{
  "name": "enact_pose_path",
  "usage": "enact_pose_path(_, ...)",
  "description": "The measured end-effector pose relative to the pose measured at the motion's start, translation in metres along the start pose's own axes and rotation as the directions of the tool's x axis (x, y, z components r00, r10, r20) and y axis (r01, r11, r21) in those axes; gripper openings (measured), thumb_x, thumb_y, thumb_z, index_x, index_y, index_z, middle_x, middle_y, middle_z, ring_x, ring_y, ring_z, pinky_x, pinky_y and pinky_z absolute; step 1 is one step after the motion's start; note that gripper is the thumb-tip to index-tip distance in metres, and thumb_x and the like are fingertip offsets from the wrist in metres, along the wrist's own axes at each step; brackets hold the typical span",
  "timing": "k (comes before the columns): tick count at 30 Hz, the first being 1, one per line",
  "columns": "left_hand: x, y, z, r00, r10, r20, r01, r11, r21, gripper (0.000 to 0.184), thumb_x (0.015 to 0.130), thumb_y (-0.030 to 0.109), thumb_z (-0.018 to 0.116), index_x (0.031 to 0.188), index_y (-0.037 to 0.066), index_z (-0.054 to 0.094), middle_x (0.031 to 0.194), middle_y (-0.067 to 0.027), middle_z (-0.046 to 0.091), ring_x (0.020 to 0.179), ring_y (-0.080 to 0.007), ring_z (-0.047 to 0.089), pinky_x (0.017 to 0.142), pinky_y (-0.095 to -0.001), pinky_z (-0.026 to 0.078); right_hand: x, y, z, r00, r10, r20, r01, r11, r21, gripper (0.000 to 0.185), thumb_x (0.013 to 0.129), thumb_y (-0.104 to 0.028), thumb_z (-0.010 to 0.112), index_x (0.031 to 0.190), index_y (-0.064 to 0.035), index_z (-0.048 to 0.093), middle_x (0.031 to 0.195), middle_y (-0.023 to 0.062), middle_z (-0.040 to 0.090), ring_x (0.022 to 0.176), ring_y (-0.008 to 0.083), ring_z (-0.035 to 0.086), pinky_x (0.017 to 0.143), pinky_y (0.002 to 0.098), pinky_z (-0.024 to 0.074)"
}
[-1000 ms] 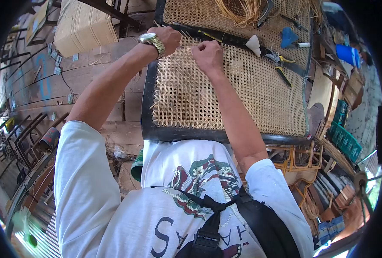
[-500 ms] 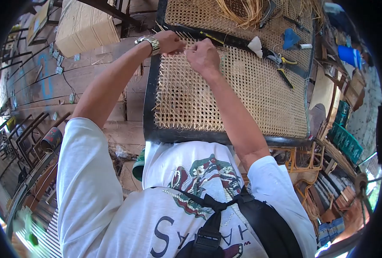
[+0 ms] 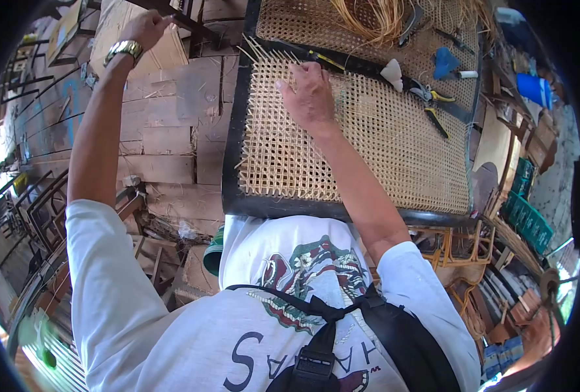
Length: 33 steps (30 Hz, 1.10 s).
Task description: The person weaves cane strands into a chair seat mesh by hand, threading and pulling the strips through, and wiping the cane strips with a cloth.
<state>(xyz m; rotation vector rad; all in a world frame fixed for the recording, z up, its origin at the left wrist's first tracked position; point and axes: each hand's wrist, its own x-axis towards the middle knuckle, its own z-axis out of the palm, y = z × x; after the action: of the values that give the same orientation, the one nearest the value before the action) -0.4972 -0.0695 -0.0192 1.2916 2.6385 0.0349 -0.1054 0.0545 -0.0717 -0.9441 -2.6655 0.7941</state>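
Note:
A woven cane panel [image 3: 290, 153] in a dark frame [image 3: 233, 150] lies before me. Loose cane ends [image 3: 264, 52] stick out at its upper left corner. My right hand [image 3: 311, 98] rests on the weave near the top edge, thumb apart and fingers loosely bent, with nothing visible in it. Off the panel to the upper left, my left hand [image 3: 145, 29] is raised with its fingers drawn together; whatever they pinch is too thin to see. A yellow-and-black cutter knife [image 3: 327, 60] lies on the frame bar just beyond my right hand.
Yellow-handled pliers [image 3: 427, 95], a white piece [image 3: 392, 73] and a blue piece [image 3: 445, 62] lie to the right on the panel. A coil of cane strands [image 3: 375, 23] is at the top. Left of the panel is a plank floor [image 3: 165, 144]; a cardboard-like block [image 3: 162, 59] stands beneath my left hand.
My left hand has left the panel's top edge and swung far out to the upper left. My right hand stays on the weave, its thumb now spread from the fingers.

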Motion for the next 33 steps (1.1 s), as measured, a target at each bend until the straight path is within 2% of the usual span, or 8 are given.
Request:
enact_pose_path(5, -0.053, 0.057, 0.044, 0.988, 0.123, 0.093, -0.092, 0.955, -0.283, 0.034, 0.097, 0.042, 0.059, 0.103, 0.011, 0.072, 0.093, -0.0155, 0.073, 0.086, -0.0359, 0.070, 0.076, -0.0453, 0.054, 0.019, 0.003, 0.018, 0.992, -0.098, -0.079, 0.096, 0.995, -0.029, 0.020, 0.089, -0.027, 0.074, 0.101, -0.0120, 0.072, 0.107, 0.0045, 0.064, 0.103, 0.0229, 0.061, 0.089, 0.0392, 0.0526)
enact_pose_path(6, -0.058, 0.077, 0.051, 0.974, 0.133, 0.183, -0.073, 0.950, -0.303, 0.030, 0.097, 0.037, 0.063, 0.111, 0.012, 0.070, 0.084, -0.0091, 0.073, 0.070, -0.0171, 0.068, 0.065, -0.0355, 0.052, 0.024, 0.003, 0.021, 0.992, -0.102, -0.074, 0.100, 0.994, -0.033, 0.020, 0.089, -0.027, 0.074, 0.101, -0.0120, 0.072, 0.107, 0.0045, 0.064, 0.103, 0.0229, 0.061, 0.089, 0.0392, 0.0526)
enact_pose_path(8, -0.074, 0.120, 0.048, 0.962, 0.188, 0.200, -0.116, 0.940, -0.322, 0.034, 0.098, 0.039, 0.059, 0.109, 0.009, 0.070, 0.088, -0.0141, 0.073, 0.076, -0.0292, 0.070, 0.069, -0.0419, 0.054, 0.029, 0.003, 0.021, 0.956, 0.170, 0.239, -0.256, 0.883, 0.395, 0.019, 0.089, -0.029, 0.074, 0.098, -0.0121, 0.072, 0.092, 0.0022, 0.070, 0.088, 0.0180, 0.066, 0.074, 0.0369, 0.0546)
enact_pose_path(11, -0.075, 0.151, 0.067, 0.959, 0.206, 0.193, -0.144, 0.945, -0.295, 0.034, 0.098, 0.038, 0.057, 0.106, 0.009, 0.070, 0.090, -0.0178, 0.072, 0.084, -0.0362, 0.070, 0.073, -0.0457, 0.055, 0.035, 0.004, 0.003, 0.967, 0.233, 0.102, -0.250, 0.799, 0.547, 0.018, 0.092, -0.030, 0.071, 0.097, -0.0133, 0.072, 0.085, 0.0020, 0.072, 0.076, 0.0158, 0.068, 0.068, 0.0352, 0.0542)
enact_pose_path(16, -0.069, 0.187, 0.068, 0.933, 0.268, 0.242, -0.237, 0.960, -0.148, 0.035, 0.097, 0.042, 0.058, 0.102, 0.009, 0.071, 0.094, -0.0168, 0.073, 0.091, -0.0365, 0.070, 0.076, -0.0488, 0.056, 0.036, 0.006, -0.014, 0.889, 0.409, 0.205, -0.455, 0.831, 0.319, 0.025, 0.088, -0.032, 0.070, 0.090, -0.0078, 0.074, 0.091, 0.0102, 0.071, 0.083, 0.0290, 0.069, 0.078, 0.0372, 0.0556)
enact_pose_path(19, -0.068, 0.202, 0.058, 0.914, 0.275, 0.299, -0.274, 0.961, -0.045, 0.034, 0.095, 0.043, 0.060, 0.102, 0.011, 0.072, 0.096, -0.0148, 0.074, 0.093, -0.0347, 0.071, 0.077, -0.0484, 0.056, 0.034, 0.012, 0.001, 0.951, 0.307, 0.020, -0.308, 0.949, 0.067, 0.025, 0.088, -0.030, 0.069, 0.091, -0.0051, 0.074, 0.096, 0.0154, 0.068, 0.090, 0.0260, 0.067, 0.086, 0.0367, 0.0538)
enact_pose_path(27, -0.053, 0.221, 0.055, 0.887, 0.339, 0.312, -0.398, 0.906, 0.147, 0.029, 0.092, 0.035, 0.063, 0.097, 0.009, 0.075, 0.096, -0.0131, 0.074, 0.094, -0.0334, 0.072, 0.080, -0.0450, 0.058, 0.016, 0.018, -0.010, 0.976, 0.206, -0.074, -0.194, 0.970, 0.145, 0.021, 0.086, -0.017, 0.062, 0.082, 0.0027, 0.068, 0.099, 0.0222, 0.063, 0.091, 0.0352, 0.065, 0.087, 0.0426, 0.0541)
enact_pose_path(33, -0.055, 0.218, 0.076, 0.881, 0.370, 0.296, -0.387, 0.922, 0.000, 0.027, 0.093, 0.032, 0.062, 0.098, 0.007, 0.074, 0.094, -0.0131, 0.074, 0.095, -0.0340, 0.071, 0.080, -0.0445, 0.058, 0.016, 0.010, -0.019, 0.961, 0.276, -0.011, -0.272, 0.952, 0.140, 0.022, 0.088, -0.015, 0.059, 0.083, 0.0048, 0.067, 0.103, 0.0243, 0.061, 0.091, 0.0381, 0.065, 0.087, 0.0446, 0.0547)
